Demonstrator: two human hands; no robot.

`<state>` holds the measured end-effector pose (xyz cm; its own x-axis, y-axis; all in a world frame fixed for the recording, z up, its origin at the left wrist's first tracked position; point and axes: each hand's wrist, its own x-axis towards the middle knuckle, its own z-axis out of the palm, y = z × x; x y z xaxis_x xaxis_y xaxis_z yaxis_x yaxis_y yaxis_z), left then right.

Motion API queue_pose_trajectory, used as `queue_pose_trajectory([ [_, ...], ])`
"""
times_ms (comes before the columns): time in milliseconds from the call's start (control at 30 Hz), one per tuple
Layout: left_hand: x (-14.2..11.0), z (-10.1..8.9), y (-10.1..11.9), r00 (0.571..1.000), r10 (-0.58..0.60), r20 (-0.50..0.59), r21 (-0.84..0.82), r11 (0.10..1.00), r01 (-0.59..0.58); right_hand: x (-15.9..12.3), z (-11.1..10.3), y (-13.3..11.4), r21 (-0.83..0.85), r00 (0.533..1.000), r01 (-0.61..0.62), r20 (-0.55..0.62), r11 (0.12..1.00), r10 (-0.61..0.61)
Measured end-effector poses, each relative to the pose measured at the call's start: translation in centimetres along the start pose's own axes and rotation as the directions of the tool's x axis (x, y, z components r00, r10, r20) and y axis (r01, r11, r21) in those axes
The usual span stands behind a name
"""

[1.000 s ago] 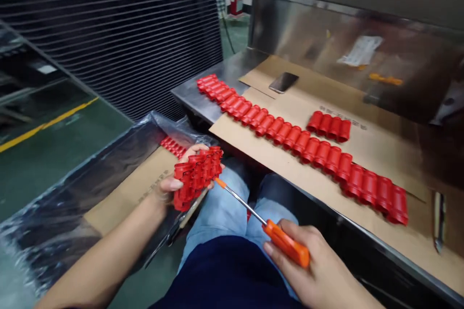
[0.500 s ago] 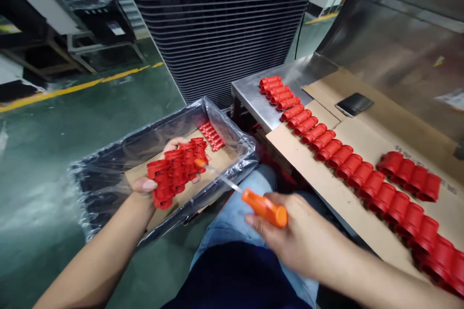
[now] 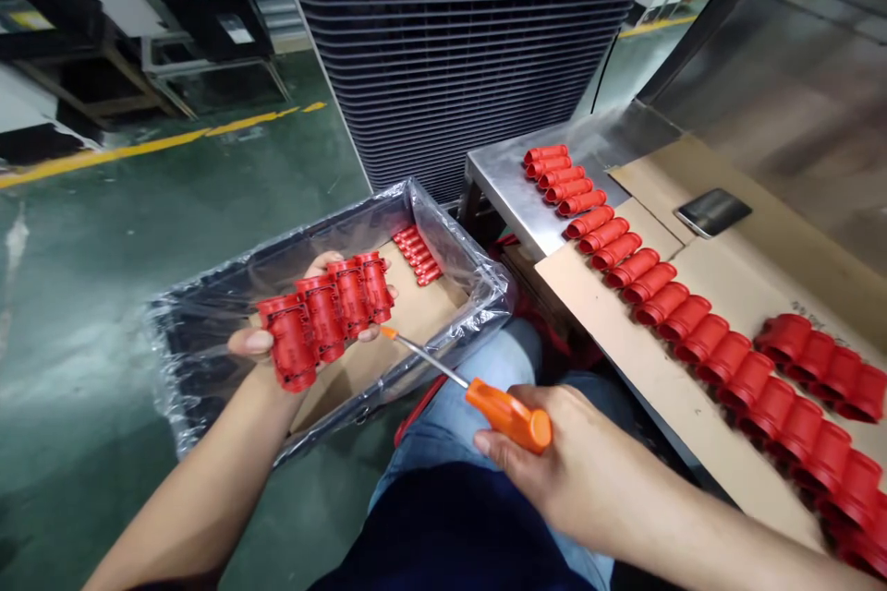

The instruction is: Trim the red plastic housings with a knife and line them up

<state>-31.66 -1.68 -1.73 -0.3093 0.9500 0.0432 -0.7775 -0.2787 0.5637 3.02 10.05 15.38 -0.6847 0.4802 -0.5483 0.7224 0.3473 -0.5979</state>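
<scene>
My left hand [image 3: 253,342] is closed around a row of several red plastic tube-shaped parts [image 3: 322,319], lying side by side above the lined crate. Thin dark marks or seams show on their faces. In my right hand [image 3: 554,462] is a screwdriver with an orange handle [image 3: 509,416], a metal shaft and an orange tip [image 3: 389,332]. That tip points left and sits just by the lower right end of the red row; whether it touches my left fingers or a part, I cannot tell.
Below my left hand stands a dark crate [image 3: 208,282] lined with clear plastic, with small red parts [image 3: 417,254] on cardboard inside. At right, a metal table [image 3: 509,203] carries cardboard [image 3: 589,295], a long row of red tubes [image 3: 662,303], a shorter group [image 3: 821,365] and a phone [image 3: 713,211].
The red row has turned more face-on and shifted slightly left. The screwdriver tip has come off the row's face to its lower right edge. The whole view has shifted a little.
</scene>
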Motion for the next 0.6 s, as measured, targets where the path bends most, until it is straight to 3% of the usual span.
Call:
queue_pose_trajectory([
  [400, 0.5, 1.2, 0.0, 0.999, 0.036, 0.038, 0.079, 0.996, -0.039, 0.8, 0.0, -0.3, -0.051, 0.999, 0.025, 0.028, 0.998, -0.023],
  [600, -0.1, 0.4, -0.1, 0.999, 0.038, 0.017, 0.062, 0.997, -0.039, 1.0, -0.1, 0.0, -0.036, 1.0, 0.009, 0.025, 0.999, -0.008],
])
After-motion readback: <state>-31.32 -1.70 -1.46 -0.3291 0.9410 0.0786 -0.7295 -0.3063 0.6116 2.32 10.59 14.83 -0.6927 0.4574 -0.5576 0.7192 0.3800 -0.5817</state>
